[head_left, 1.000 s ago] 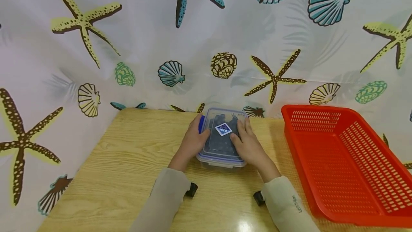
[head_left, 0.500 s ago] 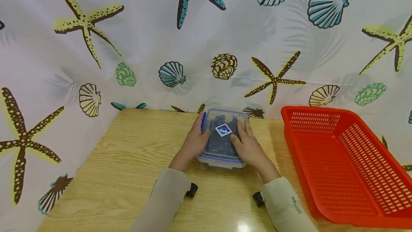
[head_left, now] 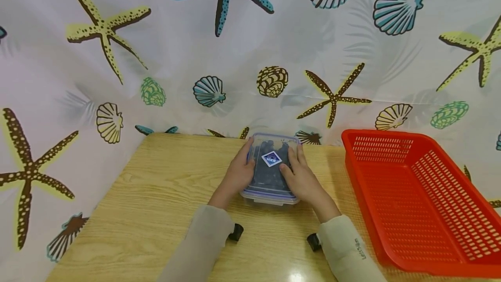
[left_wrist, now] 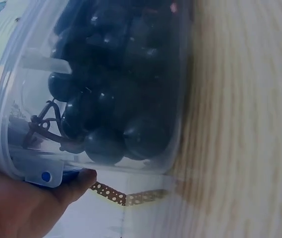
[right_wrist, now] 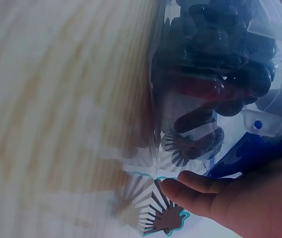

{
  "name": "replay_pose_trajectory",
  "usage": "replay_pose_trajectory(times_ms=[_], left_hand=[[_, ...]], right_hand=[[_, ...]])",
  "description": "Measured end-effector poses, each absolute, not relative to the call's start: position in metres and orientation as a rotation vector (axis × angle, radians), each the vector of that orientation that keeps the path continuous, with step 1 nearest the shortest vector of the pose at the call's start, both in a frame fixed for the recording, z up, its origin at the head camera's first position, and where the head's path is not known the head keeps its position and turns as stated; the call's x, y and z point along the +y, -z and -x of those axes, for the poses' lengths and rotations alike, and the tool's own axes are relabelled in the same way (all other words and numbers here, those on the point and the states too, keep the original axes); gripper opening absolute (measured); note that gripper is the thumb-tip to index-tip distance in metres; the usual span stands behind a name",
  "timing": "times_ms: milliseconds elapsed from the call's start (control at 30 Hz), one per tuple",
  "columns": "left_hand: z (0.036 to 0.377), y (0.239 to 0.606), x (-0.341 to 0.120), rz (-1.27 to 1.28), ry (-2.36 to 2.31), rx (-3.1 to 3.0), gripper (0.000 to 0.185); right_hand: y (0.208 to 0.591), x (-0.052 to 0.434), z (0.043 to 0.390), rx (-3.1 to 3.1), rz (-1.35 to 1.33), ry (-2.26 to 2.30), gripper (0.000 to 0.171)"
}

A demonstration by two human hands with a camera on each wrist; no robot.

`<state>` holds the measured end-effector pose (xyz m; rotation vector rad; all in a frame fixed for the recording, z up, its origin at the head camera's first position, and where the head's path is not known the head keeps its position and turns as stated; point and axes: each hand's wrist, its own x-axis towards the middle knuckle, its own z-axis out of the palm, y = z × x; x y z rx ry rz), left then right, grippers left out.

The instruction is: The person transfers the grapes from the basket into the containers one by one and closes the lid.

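Note:
A clear plastic food container point(head_left: 270, 177) with a blue-edged lid and a diamond-shaped label stands on the wooden table. Dark grapes point(left_wrist: 106, 104) with a brown stem show through its wall in the left wrist view, and dark grapes point(right_wrist: 210, 54) show in the right wrist view too. My left hand point(head_left: 239, 171) grips its left side, thumb on the lid and fingers at the blue latch point(left_wrist: 70, 176). On the right side my right hand point(head_left: 303, 177) holds it, thumb and fingers over the lid's edge. A blue latch point(right_wrist: 252, 153) angles out beside those fingers.
A red plastic basket point(head_left: 368, 212) with slotted walls stands to the right on the wooden table point(head_left: 156, 212). Behind the table hangs a white cloth point(head_left: 242, 47) printed with shells and starfish.
The blue latch on the container's left side has swung in toward the wall, and my left hand now hides it in the head view. The right hand has stayed in place.

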<state>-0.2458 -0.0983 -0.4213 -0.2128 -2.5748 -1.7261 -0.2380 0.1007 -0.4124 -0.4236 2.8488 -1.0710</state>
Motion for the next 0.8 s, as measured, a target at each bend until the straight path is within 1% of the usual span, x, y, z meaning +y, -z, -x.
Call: replay_pose_trajectory(times_ms=[100, 267, 400, 667, 800], left_hand=[[0.246, 0.422, -0.098, 0.226, 1.695, -2.567, 0.062], [0.245, 0.422, -0.099, 0.146, 1.684, -2.579, 0.062], [0.245, 0.42, -0.1, 0.13, 1.66, -2.609, 0.062], [0.241, 0.412, -0.103, 0.174, 1.576, -2.685, 0.066], [0.238, 0.404, -0.103, 0.273, 1.362, -2.736, 0.064]], right_hand=[[0.412, 0.101, 0.239, 2.836, 0.432, 1.073, 0.066], [0.412, 0.102, 0.242, 2.789, 0.452, 1.092, 0.067], [0.412, 0.104, 0.248, 2.769, 0.473, 1.118, 0.068], [0.407, 0.104, 0.249, 2.781, 0.49, 1.131, 0.068], [0.399, 0.105, 0.246, 2.851, 0.458, 1.059, 0.069]])
